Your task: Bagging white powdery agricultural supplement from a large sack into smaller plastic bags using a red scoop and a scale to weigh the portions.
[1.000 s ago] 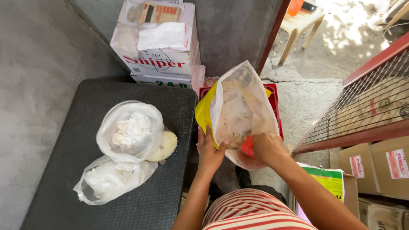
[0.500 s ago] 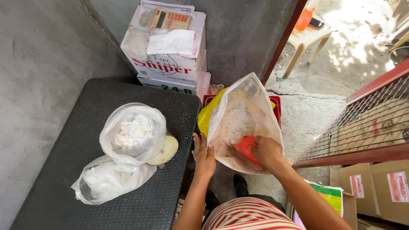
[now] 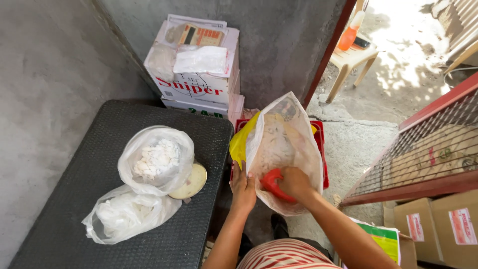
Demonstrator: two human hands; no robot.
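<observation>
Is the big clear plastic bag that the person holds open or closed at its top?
Open. The left hand holds the clear bag by its edge, and the right hand reaches inside it with a red scoop.

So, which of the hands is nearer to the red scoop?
Right. The right hand is inside the bag, gripping the red scoop; the left hand holds the bag's edge beside it.

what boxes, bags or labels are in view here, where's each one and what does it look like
White carton, red lettering: against the wall, behind the black table.
Two clear bags of white stuff: on the table.
Large clear bag: held by left hand, right hand inside.
Brown cartons, red-white labels: lower right.
</observation>
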